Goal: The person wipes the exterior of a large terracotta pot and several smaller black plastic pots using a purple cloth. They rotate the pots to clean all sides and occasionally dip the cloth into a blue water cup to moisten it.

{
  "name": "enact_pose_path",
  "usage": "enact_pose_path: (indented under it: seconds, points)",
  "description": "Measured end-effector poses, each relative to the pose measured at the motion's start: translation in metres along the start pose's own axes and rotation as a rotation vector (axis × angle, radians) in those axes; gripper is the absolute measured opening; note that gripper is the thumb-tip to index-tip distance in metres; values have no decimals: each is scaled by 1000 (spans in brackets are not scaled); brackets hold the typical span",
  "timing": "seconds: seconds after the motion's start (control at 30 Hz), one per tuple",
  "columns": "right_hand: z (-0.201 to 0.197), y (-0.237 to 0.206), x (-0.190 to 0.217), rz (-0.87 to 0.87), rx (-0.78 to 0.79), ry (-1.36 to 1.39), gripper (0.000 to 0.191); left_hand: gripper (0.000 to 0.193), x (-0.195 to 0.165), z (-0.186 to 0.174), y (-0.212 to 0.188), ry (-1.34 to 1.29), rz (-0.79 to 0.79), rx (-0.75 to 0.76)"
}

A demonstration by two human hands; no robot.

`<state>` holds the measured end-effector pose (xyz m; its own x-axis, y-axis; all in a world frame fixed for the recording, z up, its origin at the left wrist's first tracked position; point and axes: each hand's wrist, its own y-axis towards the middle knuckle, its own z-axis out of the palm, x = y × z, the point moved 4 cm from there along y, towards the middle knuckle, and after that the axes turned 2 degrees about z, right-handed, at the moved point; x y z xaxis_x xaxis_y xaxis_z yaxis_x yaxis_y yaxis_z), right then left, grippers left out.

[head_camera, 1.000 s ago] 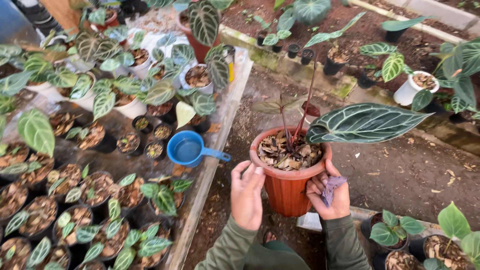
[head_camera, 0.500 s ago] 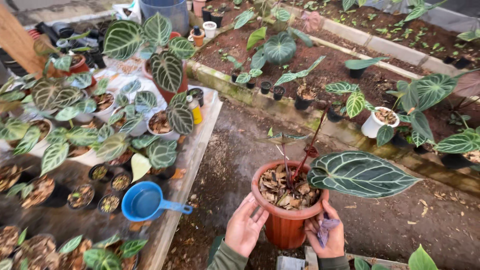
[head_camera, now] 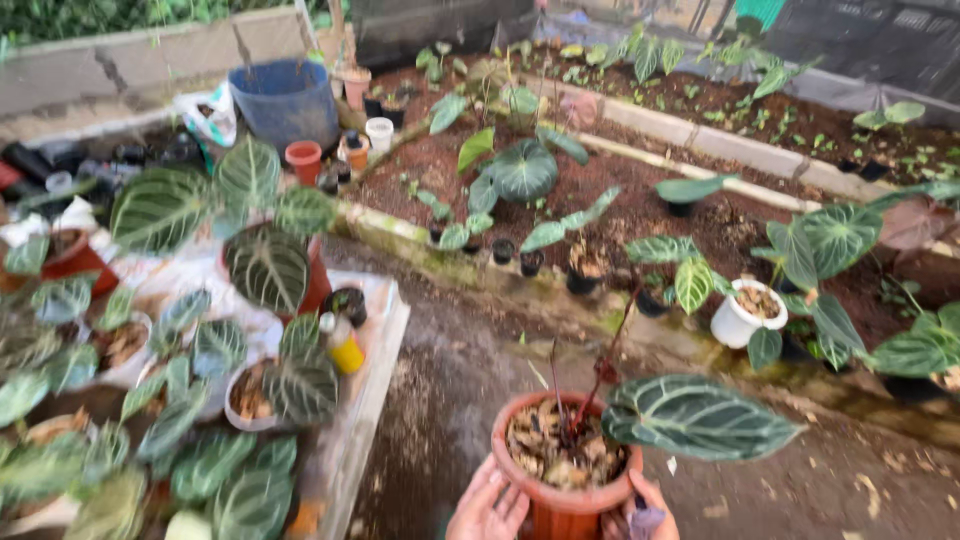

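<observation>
Left hand [head_camera: 490,505] and right hand [head_camera: 640,510] have fingers [head_camera: 478,490] clamped on the sides of the pot [head_camera: 562,500], held low at frame bottom above the dirt path. The big leaf [head_camera: 695,418] overhangs right on a thin stem; judged risk: tilting could spill the bark filling or snap it. Bench [head_camera: 370,400] with potted plants stands left.

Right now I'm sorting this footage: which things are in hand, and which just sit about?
In hand:
- terracotta pot
- veined leaf
- left hand
- right hand

Lying about:
- yellow bottle
- white pot
- blue bucket
- potted plants on the bench
</observation>
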<state>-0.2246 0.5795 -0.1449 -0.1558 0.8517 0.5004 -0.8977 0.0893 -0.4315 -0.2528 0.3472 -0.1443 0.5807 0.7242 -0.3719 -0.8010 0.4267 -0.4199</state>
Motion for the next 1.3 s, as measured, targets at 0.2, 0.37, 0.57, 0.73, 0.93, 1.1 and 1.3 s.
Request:
enact_pose_path:
  seconds: [0.2,0.37,0.57,0.73,0.93,1.1,1.3]
  points:
    - [51,129,27,163,-72,-23,69,59,-75,21,116,56,-80,-151]
    - [111,215,64,318,-55,-113,72,57,-144,51,175,15,-80,-190]
    - [170,271,110,196,-308,-429,48,47,-206,88,198,-56,-20,-303]
    - [198,302,128,135,-5,-535,31,38,-246,133,198,94,157,-299]
    - [232,352,158,208,26,-608,30,34,-282,188,198,37,208,-359]
    - [287,401,195,291,85,-748,33,37,-291,226,219,-81,460,-318]
    - [338,470,219,404,270,-770,31,42,-303,261,254,-173,669,-356]
